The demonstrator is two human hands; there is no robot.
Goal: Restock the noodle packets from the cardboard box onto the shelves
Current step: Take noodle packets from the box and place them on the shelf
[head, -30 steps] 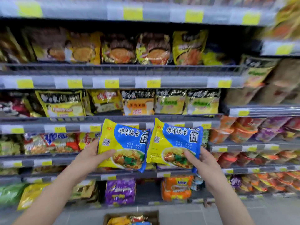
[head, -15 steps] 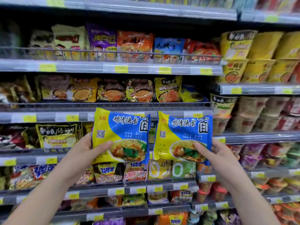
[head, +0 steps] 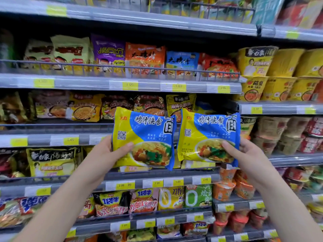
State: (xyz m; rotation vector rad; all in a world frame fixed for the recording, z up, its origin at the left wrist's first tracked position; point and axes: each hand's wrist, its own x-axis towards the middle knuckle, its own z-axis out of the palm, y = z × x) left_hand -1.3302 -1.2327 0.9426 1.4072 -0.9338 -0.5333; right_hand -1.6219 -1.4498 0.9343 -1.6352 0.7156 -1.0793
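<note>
Wire-railed shelves (head: 83, 83) behind two glossy, perhaps plastic, rectangular packets (head: 145, 137) (head: 209, 135)

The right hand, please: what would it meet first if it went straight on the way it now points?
Probably the yellow packets on the shelf behind its noodle packet; the right hand leads with that packet, though depth is unclear.

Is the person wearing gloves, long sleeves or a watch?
No. The left hand and the right hand have no gloves, and no ring or watch shows. The left forearm and right forearm are uncovered too; no sleeve reaches into view.
</note>
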